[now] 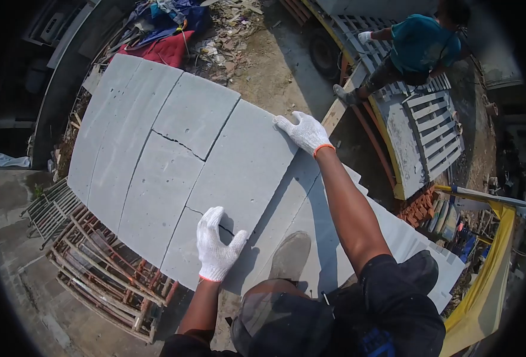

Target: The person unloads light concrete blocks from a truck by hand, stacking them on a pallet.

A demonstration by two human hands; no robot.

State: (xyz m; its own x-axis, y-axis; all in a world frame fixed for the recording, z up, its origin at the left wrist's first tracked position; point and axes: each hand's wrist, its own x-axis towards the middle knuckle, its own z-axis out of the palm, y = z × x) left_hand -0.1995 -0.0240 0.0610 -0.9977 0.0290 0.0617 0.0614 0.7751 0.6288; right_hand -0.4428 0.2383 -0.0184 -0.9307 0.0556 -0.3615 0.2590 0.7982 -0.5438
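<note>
Large pale grey lightweight concrete blocks [182, 128] lie side by side in a stack below me, with dark seams and cracks between them. My left hand [220, 245], in a white knitted glove with an orange cuff, is over the near end of a long block [242, 163]; its thumb and fingers are apart in a curve, with nothing visible between them. My right hand [303, 132], gloved the same way, lies at the far corner of that block, fingers spread and touching its edge. A lower layer of blocks [301, 178] shows under my arms, with my shoe [291, 256] on it.
A truck bed with a pallet [434, 128] stands at the upper right, where a person in a teal shirt [425, 44] steps. Rusty metal frames [105, 271] are stacked at the lower left. Rubble [230, 41], red cloth [161, 50] and yellow sheeting [483, 285] lie around.
</note>
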